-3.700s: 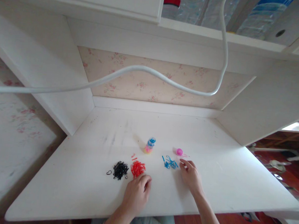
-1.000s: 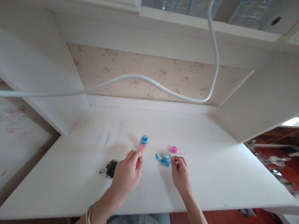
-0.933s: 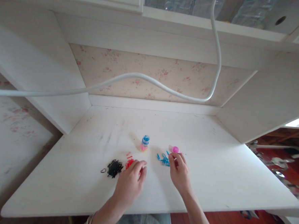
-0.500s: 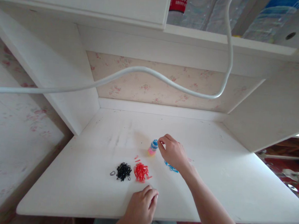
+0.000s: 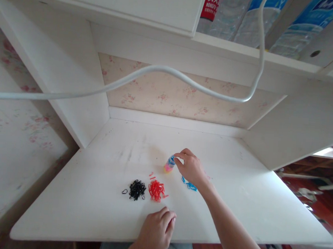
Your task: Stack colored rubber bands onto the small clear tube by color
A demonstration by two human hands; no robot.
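A small clear jar (image 5: 169,164) stands on the white desk, with yellow and pink in its lower part and blue toward the top. My right hand (image 5: 190,166) is at its mouth, thumb and forefinger pinched together; what lies between the fingertips is too small to make out. Loose blue rubber bands (image 5: 191,186) lie under and beside that wrist. My left hand (image 5: 158,229) rests curled closed near the front edge. Just beyond it sit a pile of red rubber bands (image 5: 156,190) and, to the left, a pile of black rubber bands (image 5: 137,190).
A white cable (image 5: 164,68) hangs across the view in front of the shelf. Water bottles (image 5: 229,15) stand in the upper cupboard. White side panels (image 5: 62,69) border the desk (image 5: 74,205). A few stray red bands (image 5: 152,176) lie close to the jar.
My right hand's fingertips have come closer to the jar's mouth and now overlap its top. My left hand stays where it was. The camera view has tilted slightly.
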